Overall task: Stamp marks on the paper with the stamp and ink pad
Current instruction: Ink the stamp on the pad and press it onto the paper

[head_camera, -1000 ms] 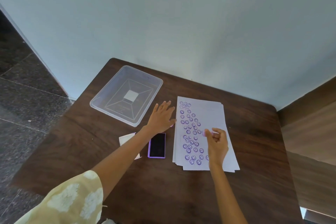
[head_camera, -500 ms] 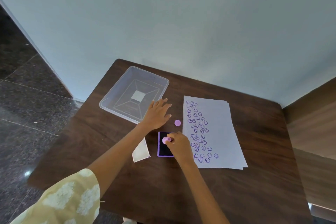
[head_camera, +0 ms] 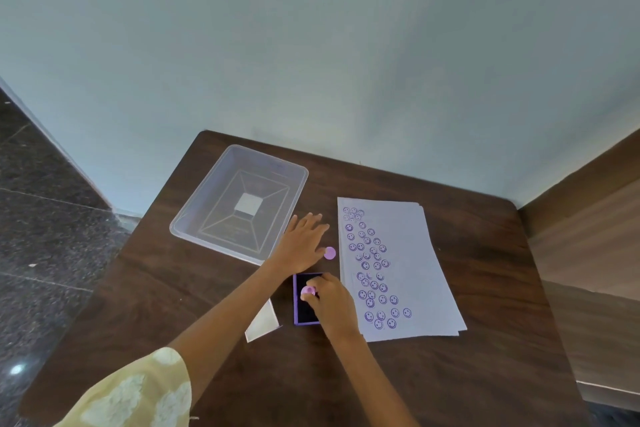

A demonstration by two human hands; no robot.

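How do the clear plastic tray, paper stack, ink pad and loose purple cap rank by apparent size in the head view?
1. Paper stack and clear plastic tray: too close to call.
2. Ink pad.
3. Purple cap.

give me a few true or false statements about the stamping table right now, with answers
1. The right hand holds the stamp on the ink pad. True.
2. The left hand lies flat on the paper. False: it rests on the table, left of the paper.
3. The clear plastic lid lies left of the paper. True.
4. The paper bears no marks. False: many purple smiley marks run down it.
5. A small round purple cap lies inside the lid. False: it lies beside the paper.
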